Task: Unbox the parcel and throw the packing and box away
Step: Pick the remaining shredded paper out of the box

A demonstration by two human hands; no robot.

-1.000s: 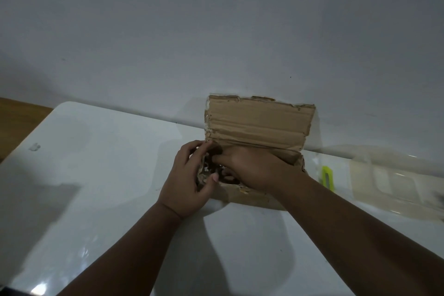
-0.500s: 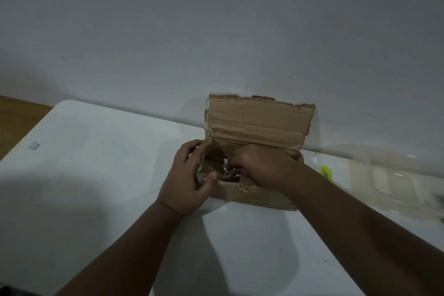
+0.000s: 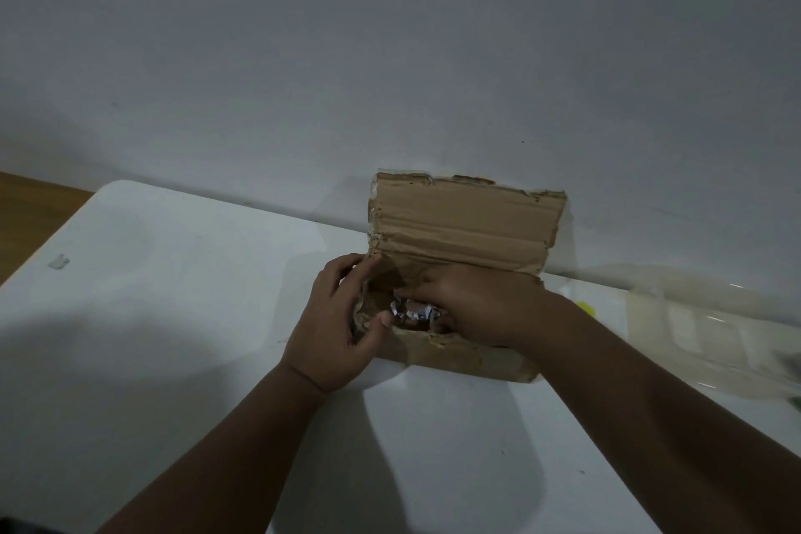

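Fingers of our right hand curl down inside the cardboard box, closing on crumpled paper packing. At nine o'clock of it, our left hand clasps the box's end wall. The box sits mid-tabletop, flap upright at twelve o'clock. We judge it opened, but emptying and discarding remain.

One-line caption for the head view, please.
Left hand steadies the open box on the table while the right hand reaches inside at crumpled packing.

Left hand curled, right hand reaching.
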